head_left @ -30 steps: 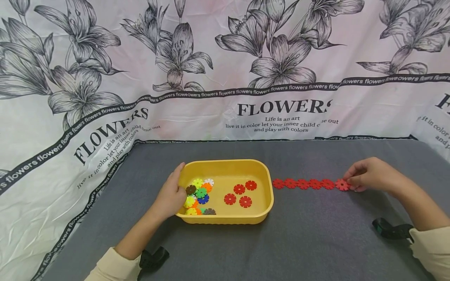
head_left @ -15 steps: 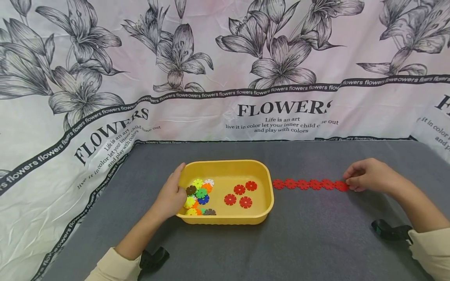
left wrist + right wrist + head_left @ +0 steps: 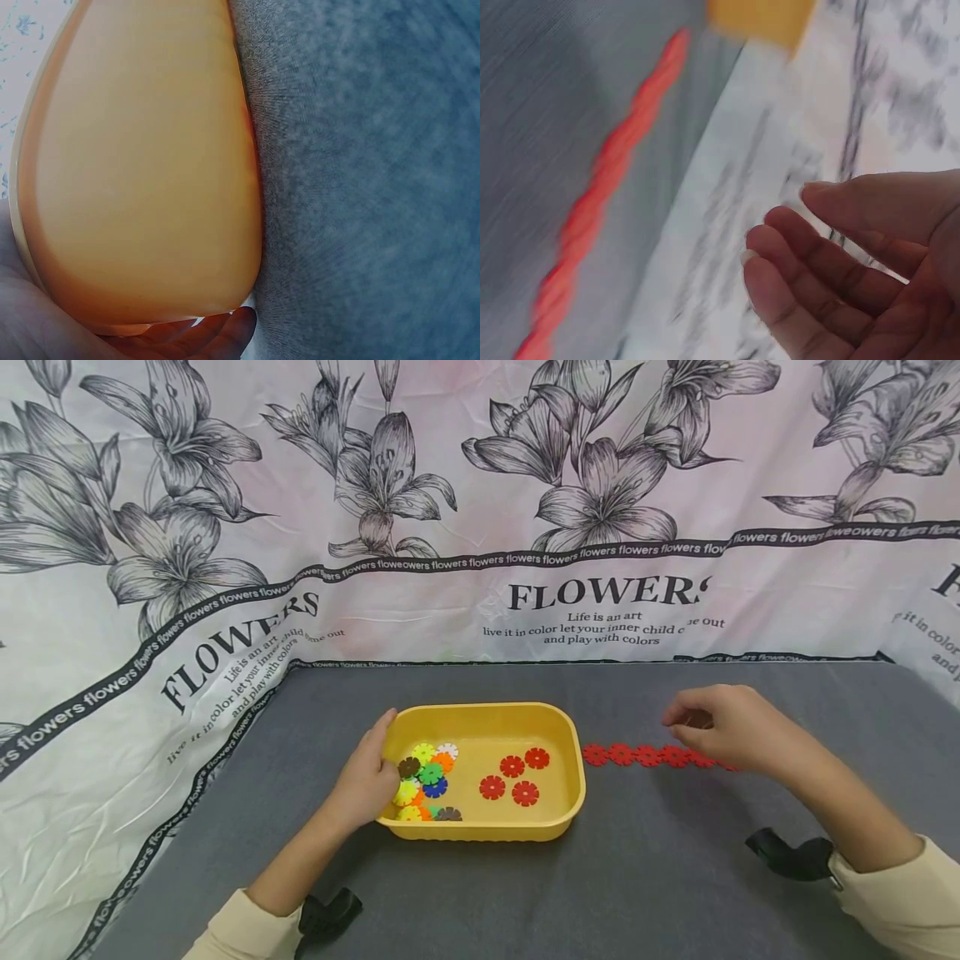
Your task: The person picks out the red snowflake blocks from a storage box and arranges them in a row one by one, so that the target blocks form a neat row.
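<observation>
Your left hand point(image 3: 367, 777) pinches the tray's point(image 3: 480, 832) left rim, likely to steady it, while your right hand point(image 3: 716, 722), its grip loosely spread, hangs near the red disc row point(image 3: 621, 754) running toward the desk's point(image 3: 637, 893) right edge.

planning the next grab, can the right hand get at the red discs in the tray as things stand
Probably yes: the right hand looks empty and the four red discs lie uncovered in the open yellow tray, with only its side wall to clear.

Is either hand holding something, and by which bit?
The left hand holds the yellow, rounded-rectangular plastic tub by its left end. The right hand holds nothing.
</observation>
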`<act>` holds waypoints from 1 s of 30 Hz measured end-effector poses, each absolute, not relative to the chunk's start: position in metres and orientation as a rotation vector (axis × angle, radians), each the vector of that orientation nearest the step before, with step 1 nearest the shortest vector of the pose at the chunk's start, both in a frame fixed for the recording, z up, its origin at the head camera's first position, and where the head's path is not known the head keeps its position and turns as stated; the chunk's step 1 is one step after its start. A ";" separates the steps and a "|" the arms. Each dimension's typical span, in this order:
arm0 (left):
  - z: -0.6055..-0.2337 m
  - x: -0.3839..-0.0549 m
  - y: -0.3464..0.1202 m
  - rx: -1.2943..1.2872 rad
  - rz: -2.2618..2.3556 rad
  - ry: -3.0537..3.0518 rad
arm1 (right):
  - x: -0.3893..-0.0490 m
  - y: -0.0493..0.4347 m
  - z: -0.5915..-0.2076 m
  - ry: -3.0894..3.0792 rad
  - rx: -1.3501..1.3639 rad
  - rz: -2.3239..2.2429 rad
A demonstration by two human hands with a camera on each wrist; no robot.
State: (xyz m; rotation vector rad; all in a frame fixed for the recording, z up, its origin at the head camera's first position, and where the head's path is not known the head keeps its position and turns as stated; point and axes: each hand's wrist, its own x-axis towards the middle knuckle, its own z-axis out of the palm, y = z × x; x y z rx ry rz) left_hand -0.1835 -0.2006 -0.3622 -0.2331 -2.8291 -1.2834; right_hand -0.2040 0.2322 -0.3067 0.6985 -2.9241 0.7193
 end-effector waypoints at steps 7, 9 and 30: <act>-0.360 -0.181 -0.200 -0.250 -1.250 -2.823 | -0.193 0.167 -0.292 -2.645 1.071 0.696; -0.359 -0.181 -0.200 -0.245 -1.253 -2.830 | -0.193 0.149 -0.293 -2.610 1.173 0.663; -0.363 -0.184 -0.202 -0.245 -1.283 -2.844 | -0.201 0.062 -0.339 -3.041 1.249 0.406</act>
